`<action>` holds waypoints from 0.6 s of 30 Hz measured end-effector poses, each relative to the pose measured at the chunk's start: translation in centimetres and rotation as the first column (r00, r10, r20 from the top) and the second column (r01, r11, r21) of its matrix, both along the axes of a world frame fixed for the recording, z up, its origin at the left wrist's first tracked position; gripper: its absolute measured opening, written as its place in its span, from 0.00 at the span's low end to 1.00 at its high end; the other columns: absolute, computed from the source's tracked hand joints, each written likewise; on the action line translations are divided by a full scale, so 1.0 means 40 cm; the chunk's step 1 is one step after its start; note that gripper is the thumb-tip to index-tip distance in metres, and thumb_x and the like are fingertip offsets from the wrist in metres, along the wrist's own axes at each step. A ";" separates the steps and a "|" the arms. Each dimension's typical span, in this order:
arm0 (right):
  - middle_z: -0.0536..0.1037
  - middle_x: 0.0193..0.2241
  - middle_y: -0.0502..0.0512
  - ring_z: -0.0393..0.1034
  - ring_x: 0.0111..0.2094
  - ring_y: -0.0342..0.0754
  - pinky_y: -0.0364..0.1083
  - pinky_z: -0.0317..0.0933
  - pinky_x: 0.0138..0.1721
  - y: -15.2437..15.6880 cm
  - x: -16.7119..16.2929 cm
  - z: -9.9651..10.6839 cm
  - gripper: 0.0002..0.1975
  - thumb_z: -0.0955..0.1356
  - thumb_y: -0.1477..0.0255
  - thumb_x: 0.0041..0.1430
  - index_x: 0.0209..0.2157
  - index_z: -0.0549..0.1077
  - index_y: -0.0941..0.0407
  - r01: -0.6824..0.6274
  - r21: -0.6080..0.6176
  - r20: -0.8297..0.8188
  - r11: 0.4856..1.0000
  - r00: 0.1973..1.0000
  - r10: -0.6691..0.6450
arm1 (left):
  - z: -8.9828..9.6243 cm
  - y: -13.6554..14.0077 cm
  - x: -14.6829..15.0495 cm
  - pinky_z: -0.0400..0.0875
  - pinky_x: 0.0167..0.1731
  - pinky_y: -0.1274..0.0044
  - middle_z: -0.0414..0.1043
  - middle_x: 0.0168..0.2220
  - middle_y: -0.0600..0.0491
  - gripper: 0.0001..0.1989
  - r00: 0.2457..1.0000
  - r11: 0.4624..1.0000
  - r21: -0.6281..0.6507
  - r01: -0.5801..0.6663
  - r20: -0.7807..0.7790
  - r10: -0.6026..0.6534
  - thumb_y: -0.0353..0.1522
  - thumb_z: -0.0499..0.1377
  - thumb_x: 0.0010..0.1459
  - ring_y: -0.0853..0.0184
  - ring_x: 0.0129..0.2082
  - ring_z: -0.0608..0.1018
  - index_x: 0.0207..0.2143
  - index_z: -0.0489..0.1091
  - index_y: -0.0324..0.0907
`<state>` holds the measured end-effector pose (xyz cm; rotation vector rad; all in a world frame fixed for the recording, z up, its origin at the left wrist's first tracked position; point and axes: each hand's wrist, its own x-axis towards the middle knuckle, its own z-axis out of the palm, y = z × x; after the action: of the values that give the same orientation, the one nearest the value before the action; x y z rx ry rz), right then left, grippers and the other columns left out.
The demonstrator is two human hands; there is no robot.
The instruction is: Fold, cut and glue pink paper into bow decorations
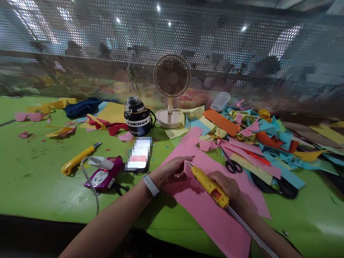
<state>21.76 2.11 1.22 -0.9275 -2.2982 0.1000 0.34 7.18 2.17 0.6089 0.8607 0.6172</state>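
My right hand (227, 186) is wrapped round a yellow hot glue gun (208, 186), its metal nozzle pointing up and left. A long whitish glue stick (249, 231) sticks out of its rear end. Just left of the nozzle, my left hand (174, 170) is closed at the edge of a small piece of pink paper that blends with the sheet beneath; the fingertips are partly hidden. Under both hands lie large pink paper sheets (212, 215) on the green table. A pair of dark-handled scissors (233, 166) rests beside them on the right.
On the green table (40, 200) stand a fan (172, 77) and a black bottle (137, 120). A phone (139, 154), a purple power socket (103, 175) with a white plug and a yellow cutter (77, 159) lie left. Coloured paper scraps (274, 132) are heaped right, before a perforated screen (215, 43).
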 end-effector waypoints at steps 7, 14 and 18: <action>0.78 0.30 0.56 0.74 0.30 0.47 0.42 0.64 0.29 0.003 0.000 0.000 0.07 0.62 0.78 0.55 0.36 0.66 0.54 0.009 0.059 -0.042 0.998 0.999 -0.006 | 0.017 -0.008 0.004 0.44 0.11 0.83 0.48 0.05 0.66 0.06 0.996 0.997 -0.019 -0.077 -0.054 0.076 0.34 0.60 0.55 0.76 0.05 0.51 0.30 0.71 0.40; 0.78 0.30 0.56 0.74 0.32 0.47 0.43 0.65 0.31 -0.001 0.003 0.000 0.05 0.62 0.75 0.58 0.36 0.67 0.53 0.039 0.058 -0.048 0.998 0.998 -0.036 | 0.026 -0.007 0.006 0.46 0.11 0.82 0.44 0.05 0.66 0.07 0.986 0.991 -0.033 -0.127 -0.117 0.123 0.34 0.61 0.55 0.76 0.05 0.51 0.27 0.71 0.40; 0.78 0.31 0.57 0.74 0.32 0.48 0.43 0.65 0.30 0.001 0.009 -0.013 0.05 0.63 0.75 0.57 0.37 0.68 0.54 0.059 0.051 -0.065 0.997 0.996 -0.055 | 0.020 -0.006 0.006 0.47 0.12 0.82 0.43 0.05 0.67 0.06 0.985 0.990 -0.028 -0.140 -0.105 0.136 0.34 0.61 0.55 0.76 0.05 0.51 0.31 0.72 0.40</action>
<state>22.12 2.16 0.69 -0.9489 -2.2035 0.0440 0.59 6.94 2.98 0.5558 1.0142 0.6989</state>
